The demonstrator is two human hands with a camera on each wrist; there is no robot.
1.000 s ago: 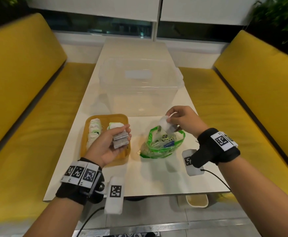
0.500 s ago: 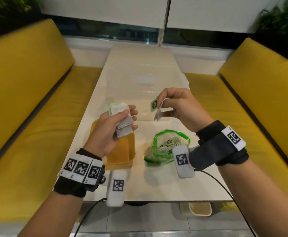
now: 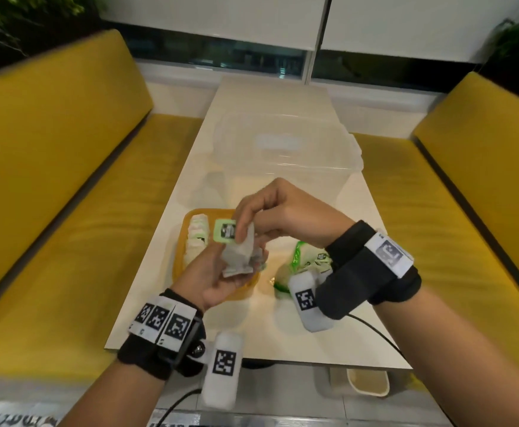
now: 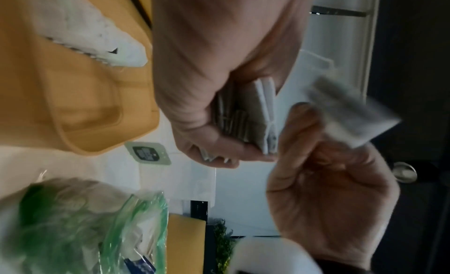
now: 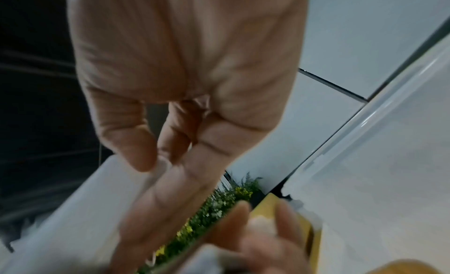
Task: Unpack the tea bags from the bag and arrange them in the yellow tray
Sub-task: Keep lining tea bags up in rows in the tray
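Change vs half a second back: right hand (image 3: 286, 211) has crossed from mid-air to the left hand (image 3: 218, 272) and is laying its single white paper tea bag (image 3: 241, 241) onto the small stack of white tea bags (image 3: 241, 260) held there. A second back that bag was just coming out of the clear plastic bag with the green zip rim (image 3: 298, 260).

Grip state: right thumb and fingertips pinching the new tea bag, its green square tag (image 3: 225, 231) sticking up. Left fingers curled round the stack, over the yellow plastic tray (image 3: 179, 257).

Meaning: batching in hand, not placing singly. Stack probably goes into the tray next.

Counts:
- tray: 1, with one row of tea bags (image 3: 196, 238) standing along its left side; number unreadable
- stack in left hand: several, maybe four or five; edges blur in the left wrist view
- tea bag in transfer: 1
- zip bag: 1, on the white surface (image 3: 283, 334), more tea bags inside
- loose green tag seen near tray in the left wrist view: 1
- clear plastic tub (image 3: 283, 149): 1
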